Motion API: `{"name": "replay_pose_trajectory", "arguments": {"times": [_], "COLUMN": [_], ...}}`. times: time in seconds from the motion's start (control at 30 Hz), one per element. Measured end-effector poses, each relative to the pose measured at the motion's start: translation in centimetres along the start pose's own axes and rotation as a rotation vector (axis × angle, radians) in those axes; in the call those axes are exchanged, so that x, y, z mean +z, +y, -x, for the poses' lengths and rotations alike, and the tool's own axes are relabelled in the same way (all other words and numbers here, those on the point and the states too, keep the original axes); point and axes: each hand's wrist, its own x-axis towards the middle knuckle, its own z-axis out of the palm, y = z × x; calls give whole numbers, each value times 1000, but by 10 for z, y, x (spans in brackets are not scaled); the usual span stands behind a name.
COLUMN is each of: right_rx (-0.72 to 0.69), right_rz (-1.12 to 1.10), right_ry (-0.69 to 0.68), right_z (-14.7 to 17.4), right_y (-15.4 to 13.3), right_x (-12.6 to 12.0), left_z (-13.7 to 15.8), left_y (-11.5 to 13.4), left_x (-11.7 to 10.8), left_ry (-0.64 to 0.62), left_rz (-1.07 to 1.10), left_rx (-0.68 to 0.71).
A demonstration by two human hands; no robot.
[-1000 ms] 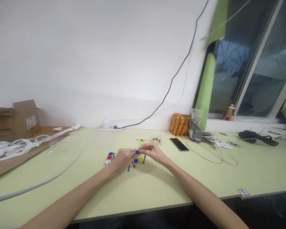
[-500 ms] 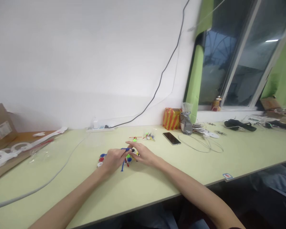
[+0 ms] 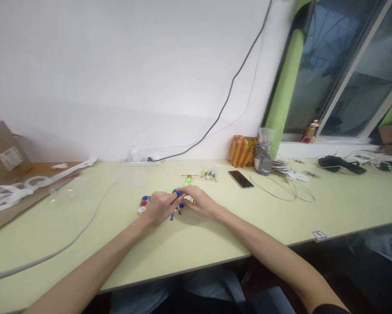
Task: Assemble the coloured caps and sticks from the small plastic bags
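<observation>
My left hand (image 3: 161, 206) and my right hand (image 3: 201, 203) meet over a cluster of small plastic parts on the table. Between their fingertips is a small blue plastic piece (image 3: 176, 192), and both hands are closed at it. Its full shape is hidden by the fingers. Left of my left hand lie a blue disc (image 3: 145, 198), a red disc (image 3: 144, 203) and a white disc (image 3: 141, 210). A blue rod-like piece (image 3: 172, 216) and a red piece (image 3: 179, 212) show below the fingers. Beyond the hands lies a green and red part (image 3: 189, 179).
A bag of small coloured parts (image 3: 209, 175) and a phone (image 3: 240, 179) lie farther back. A striped bag (image 3: 242, 151) stands beside a grey pouch (image 3: 263, 158). A white cable (image 3: 84, 230) crosses the left side; a power strip (image 3: 141, 162) lies against the wall.
The camera view has shifted, so the table appears higher and farther right. My right fingers have curled in closer around the blue piece, and the hands stay together.
</observation>
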Motion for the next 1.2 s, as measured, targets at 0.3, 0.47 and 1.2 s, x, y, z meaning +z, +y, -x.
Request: {"name": "replay_pose_trajectory", "arguments": {"times": [0.3,0.47,1.2], "right_rx": [109,132,252], "right_rz": [-316,-329,255], "right_ry": [96,68,378], "right_z": [-1,-2,8], "right_y": [-22,-21,70], "right_x": [-13,-12,-49], "left_z": [-3,1,-52], "left_y": [-4,-7,-107], "left_x": [-1,-2,66], "left_ry": [31,-138,-1007], "left_rz": [61,81,-257], "left_rx": [-140,-185,-450]}}
